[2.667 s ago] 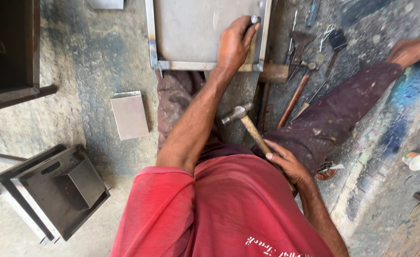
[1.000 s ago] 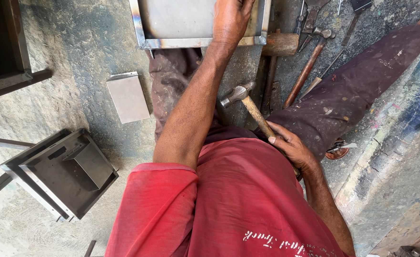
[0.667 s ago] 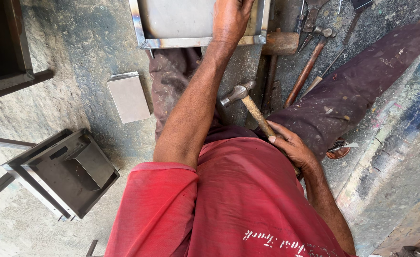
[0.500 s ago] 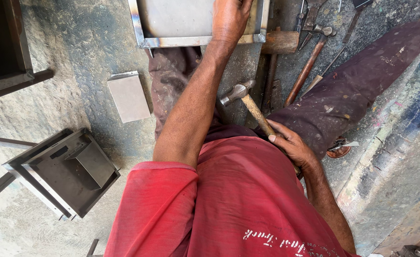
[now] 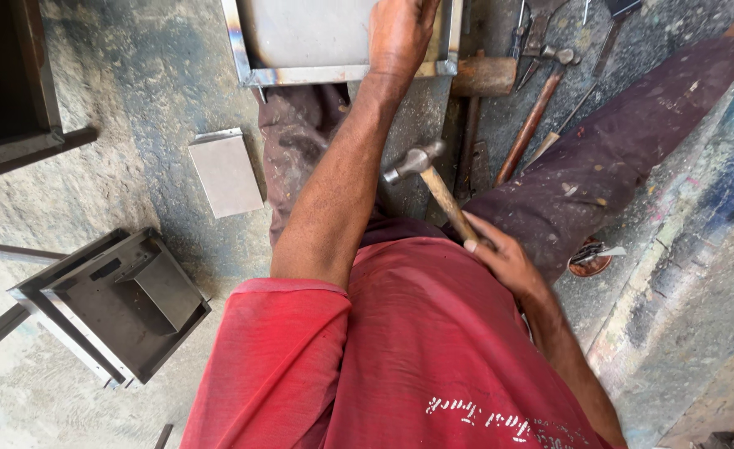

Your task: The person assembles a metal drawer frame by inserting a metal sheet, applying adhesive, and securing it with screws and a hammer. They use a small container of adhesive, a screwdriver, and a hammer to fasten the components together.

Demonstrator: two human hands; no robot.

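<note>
**Hammer held low, other hand on the steel frame**

Head view, looking down past a red shirt [image 5: 400, 357] to a concrete floor [image 5: 109, 108].

Left hand [image 5: 398, 33]: arm stretched forward, palm down on the near corner of a square steel frame [image 5: 300, 75] lying flat on the floor at the top of the picture. Fingers curl over the frame's right rail; how tightly they grip cannot be told.

Right hand [image 5: 504, 259]: closed around the lower end of a wooden handle. The hammer [image 5: 433, 179] points up and to the left, its metal head in the air between the forearm and the dark trouser leg [image 5: 600, 166], well short of the frame.

Against the frames of the last second: hands, hammer and frame sit as they did. Further back, the frame lay lower in the picture and the hammer closer to the lap.

Around: a second hammer [image 5: 533, 108] and a wooden mallet [image 5: 483, 76] lie just right of the frame. A small flat plate [image 5: 225, 173] lies to the left; a folded metal box [image 5: 117, 303] nearer, lower left.
</note>
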